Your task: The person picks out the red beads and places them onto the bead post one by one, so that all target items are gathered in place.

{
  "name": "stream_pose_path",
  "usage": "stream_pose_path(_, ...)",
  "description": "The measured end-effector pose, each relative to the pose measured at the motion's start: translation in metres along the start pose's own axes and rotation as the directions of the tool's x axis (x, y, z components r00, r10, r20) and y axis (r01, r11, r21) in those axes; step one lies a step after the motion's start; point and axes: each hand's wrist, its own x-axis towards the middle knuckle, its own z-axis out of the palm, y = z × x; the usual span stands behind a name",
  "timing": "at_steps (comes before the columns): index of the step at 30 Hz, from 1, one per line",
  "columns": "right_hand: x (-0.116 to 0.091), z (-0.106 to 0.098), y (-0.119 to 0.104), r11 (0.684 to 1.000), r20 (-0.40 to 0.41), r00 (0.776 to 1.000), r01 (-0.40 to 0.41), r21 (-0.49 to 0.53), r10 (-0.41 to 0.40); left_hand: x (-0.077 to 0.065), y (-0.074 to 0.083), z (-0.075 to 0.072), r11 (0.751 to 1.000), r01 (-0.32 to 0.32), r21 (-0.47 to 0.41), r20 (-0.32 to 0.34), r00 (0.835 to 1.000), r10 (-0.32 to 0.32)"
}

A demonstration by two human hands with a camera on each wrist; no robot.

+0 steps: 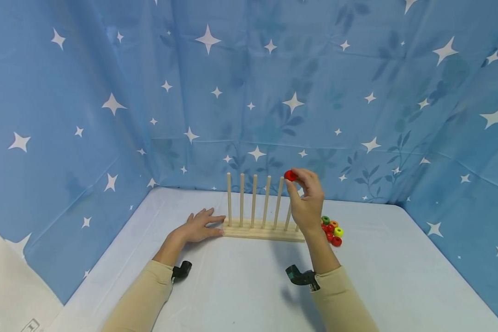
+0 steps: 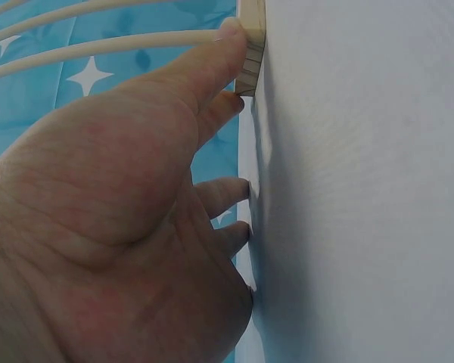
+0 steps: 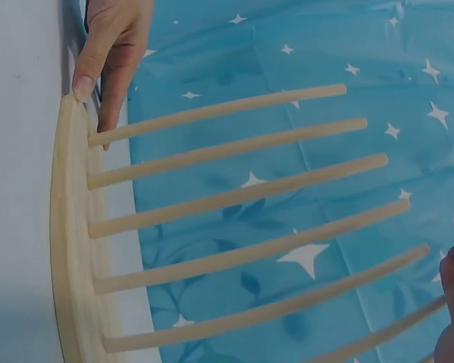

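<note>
Red bead [image 1: 290,175] sat pinched in the right hand [image 1: 309,199]; left hand [image 1: 197,228], spread wide, touched the wooden rack [image 1: 261,234].

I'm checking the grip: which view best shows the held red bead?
The head view: the red bead is mostly visible, pinched in the right hand. The right wrist view shows a cropped part; the left wrist view, none.

The curtain [image 1: 240,124] is blue with white stars [image 1: 208,39], tabletop [image 1: 232,286] white, rack [image 1: 263,234] beige, beads [image 1: 336,241] red, green, orange and yellow.
</note>
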Motion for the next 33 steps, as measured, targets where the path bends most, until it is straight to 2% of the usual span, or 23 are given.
stream_pose_path(11,-0.005,0.020,-0.006,0.999,0.076,0.997,0.010,0.034,-0.013,0.000,0.003,-0.002,1.000,-0.007,0.018,-0.005,1.000,0.007)
stream_pose_path(18,-0.008,0.028,-0.007,1.000,0.093,0.996,-0.013,-0.004,0.013,0.001,0.003,-0.001,1.000,-0.009,0.008,-0.005,1.000,0.009)
stream_pose_path(27,-0.002,0.039,-0.044,0.995,0.104,0.994,0.045,-0.091,-0.035,0.000,0.002,0.000,1.000,-0.001,0.011,-0.002,1.000,0.002)
stream_pose_path(33,0.000,0.044,-0.048,0.992,0.141,0.989,0.060,-0.115,-0.043,-0.001,0.004,0.000,1.000,-0.003,0.013,-0.010,1.000,0.003)
